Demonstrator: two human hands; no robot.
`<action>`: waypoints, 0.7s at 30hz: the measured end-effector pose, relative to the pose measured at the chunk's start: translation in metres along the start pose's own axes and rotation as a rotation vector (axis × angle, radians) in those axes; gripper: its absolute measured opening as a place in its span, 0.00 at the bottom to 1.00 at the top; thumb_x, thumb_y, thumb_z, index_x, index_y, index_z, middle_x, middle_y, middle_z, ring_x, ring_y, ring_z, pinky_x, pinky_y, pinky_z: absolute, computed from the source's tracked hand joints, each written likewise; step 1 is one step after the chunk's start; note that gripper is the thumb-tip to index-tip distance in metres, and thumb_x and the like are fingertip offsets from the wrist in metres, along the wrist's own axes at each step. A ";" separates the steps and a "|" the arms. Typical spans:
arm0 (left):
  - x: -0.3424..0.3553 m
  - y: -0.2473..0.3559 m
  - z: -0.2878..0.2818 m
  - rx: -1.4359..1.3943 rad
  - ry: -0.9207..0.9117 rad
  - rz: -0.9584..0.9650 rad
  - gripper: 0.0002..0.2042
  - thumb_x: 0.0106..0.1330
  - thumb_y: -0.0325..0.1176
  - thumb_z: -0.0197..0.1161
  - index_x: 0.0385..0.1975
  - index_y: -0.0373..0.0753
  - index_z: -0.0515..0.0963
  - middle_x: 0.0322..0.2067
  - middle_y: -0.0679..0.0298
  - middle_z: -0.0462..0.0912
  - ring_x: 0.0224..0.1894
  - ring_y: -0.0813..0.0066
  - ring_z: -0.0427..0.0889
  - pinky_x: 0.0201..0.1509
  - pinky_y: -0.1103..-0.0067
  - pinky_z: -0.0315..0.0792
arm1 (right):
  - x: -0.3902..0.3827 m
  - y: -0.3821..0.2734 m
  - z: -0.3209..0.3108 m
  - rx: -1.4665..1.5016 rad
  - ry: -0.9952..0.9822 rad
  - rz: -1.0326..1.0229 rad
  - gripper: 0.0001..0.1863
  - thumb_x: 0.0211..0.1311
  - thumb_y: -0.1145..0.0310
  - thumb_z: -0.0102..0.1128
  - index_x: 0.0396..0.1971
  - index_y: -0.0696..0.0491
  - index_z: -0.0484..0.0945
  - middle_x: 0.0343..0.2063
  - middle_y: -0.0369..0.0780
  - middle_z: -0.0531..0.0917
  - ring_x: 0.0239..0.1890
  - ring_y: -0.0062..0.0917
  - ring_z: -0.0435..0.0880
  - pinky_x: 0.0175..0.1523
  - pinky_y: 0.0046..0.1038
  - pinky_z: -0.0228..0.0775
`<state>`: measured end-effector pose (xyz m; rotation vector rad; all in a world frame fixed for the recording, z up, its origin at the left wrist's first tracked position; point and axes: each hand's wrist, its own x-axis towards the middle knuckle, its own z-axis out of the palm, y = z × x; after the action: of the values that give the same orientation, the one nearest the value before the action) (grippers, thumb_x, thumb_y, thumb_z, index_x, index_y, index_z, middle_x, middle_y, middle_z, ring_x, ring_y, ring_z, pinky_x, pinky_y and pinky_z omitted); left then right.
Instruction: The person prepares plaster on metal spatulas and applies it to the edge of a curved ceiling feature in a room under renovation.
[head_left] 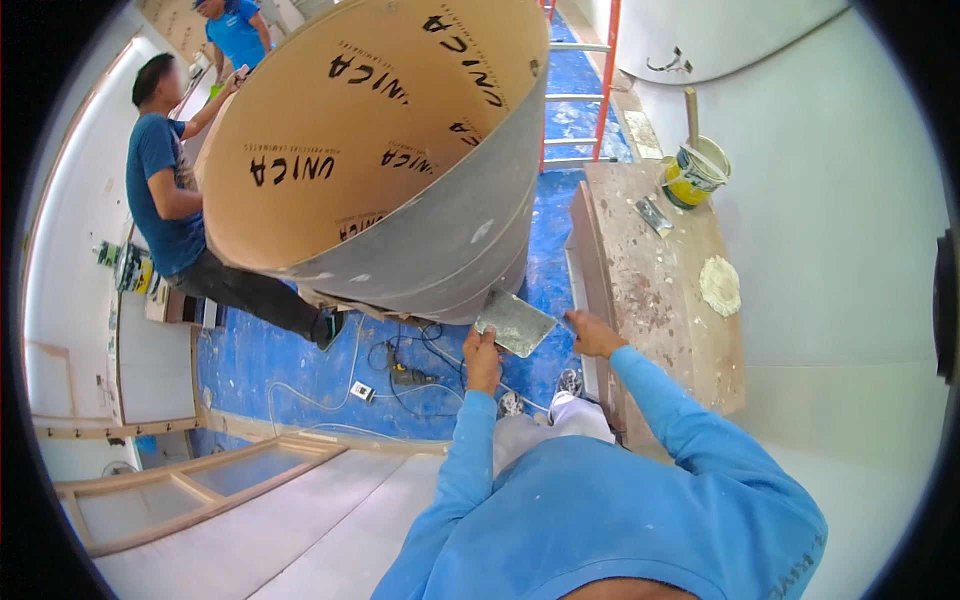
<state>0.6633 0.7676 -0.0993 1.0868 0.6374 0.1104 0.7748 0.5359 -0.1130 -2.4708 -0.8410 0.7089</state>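
- A flat grey rectangular plate (515, 325), smeared with pale paste, is held out just in front of a huge grey cone-like drum (440, 240) lined in printed brown sheeting.
- The worker's bare left hand (482, 363), sleeved in light blue, pinches the plate's near corner between its fingers, on the drum's near side.
- The bare right hand (594, 335), near the plate and to the drum's right, has curled fingers; whether they pinch anything, I cannot tell.
- Right of the drum, a stained brown wooden tabletop (675, 345) carries a yellow-and-white round bucket (695, 178) with a stick upright in it, a flat scraper (652, 215) and a round patch of cream-coloured paste (720, 286).
- Below the drum's near side, a dark power tool (408, 374) and cables lie on blue floor sheeting (300, 350).
- Behind the drum to the right stands an orange-railed ladder (607, 85).
- At the drum's left, a co-worker in a dark blue T-shirt (155, 215) reaches toward its rim; beyond it, another person in bright blue (238, 38).
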 end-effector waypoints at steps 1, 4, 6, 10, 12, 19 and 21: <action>-0.002 -0.008 -0.013 0.039 0.067 0.070 0.11 0.69 0.30 0.53 0.48 0.34 0.73 0.35 0.62 0.82 0.26 0.76 0.80 0.27 0.81 0.77 | 0.005 -0.013 -0.005 0.130 0.089 0.029 0.24 0.46 0.75 0.57 0.49 0.56 0.74 0.42 0.55 0.78 0.44 0.47 0.79 0.47 0.44 0.69; 0.002 -0.039 -0.039 0.288 0.245 0.240 0.09 0.68 0.30 0.53 0.42 0.33 0.76 0.29 0.62 0.81 0.26 0.76 0.78 0.27 0.78 0.75 | 0.005 -0.071 -0.010 0.372 0.209 0.023 0.19 0.46 0.73 0.57 0.42 0.58 0.77 0.35 0.55 0.80 0.40 0.49 0.79 0.45 0.44 0.70; 0.003 -0.056 -0.046 0.563 0.290 0.380 0.08 0.66 0.29 0.53 0.39 0.33 0.76 0.28 0.53 0.81 0.25 0.60 0.79 0.30 0.70 0.73 | 0.008 -0.102 0.009 0.382 0.291 -0.085 0.17 0.47 0.70 0.57 0.40 0.59 0.77 0.32 0.54 0.80 0.40 0.50 0.79 0.44 0.45 0.71; -0.032 -0.015 -0.017 0.789 0.126 0.484 0.09 0.65 0.29 0.54 0.36 0.28 0.75 0.22 0.51 0.77 0.25 0.65 0.78 0.30 0.67 0.71 | 0.036 -0.096 0.047 0.158 0.263 -0.069 0.13 0.56 0.70 0.53 0.41 0.59 0.75 0.33 0.54 0.80 0.37 0.51 0.79 0.42 0.45 0.70; -0.046 -0.005 -0.021 0.877 0.188 0.452 0.09 0.65 0.29 0.54 0.36 0.28 0.75 0.22 0.50 0.77 0.24 0.62 0.78 0.30 0.68 0.70 | 0.060 -0.070 0.039 0.147 0.109 0.178 0.15 0.57 0.69 0.52 0.44 0.59 0.74 0.36 0.55 0.79 0.40 0.53 0.78 0.45 0.47 0.69; -0.040 -0.021 -0.065 0.363 0.428 0.440 0.08 0.65 0.30 0.53 0.33 0.30 0.75 0.22 0.51 0.78 0.24 0.58 0.78 0.31 0.68 0.70 | 0.012 -0.161 0.056 0.214 0.241 -0.310 0.16 0.54 0.72 0.52 0.42 0.63 0.74 0.36 0.58 0.79 0.40 0.54 0.78 0.46 0.48 0.69; -0.042 -0.008 -0.046 0.500 0.420 0.517 0.07 0.66 0.29 0.53 0.32 0.31 0.75 0.22 0.53 0.78 0.23 0.62 0.77 0.30 0.70 0.69 | 0.031 -0.146 0.065 0.310 0.165 -0.156 0.15 0.52 0.73 0.51 0.40 0.63 0.75 0.34 0.59 0.79 0.38 0.55 0.78 0.45 0.49 0.69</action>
<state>0.6024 0.7839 -0.1018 1.7221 0.7656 0.6680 0.6954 0.6763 -0.0946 -2.1286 -0.7855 0.5274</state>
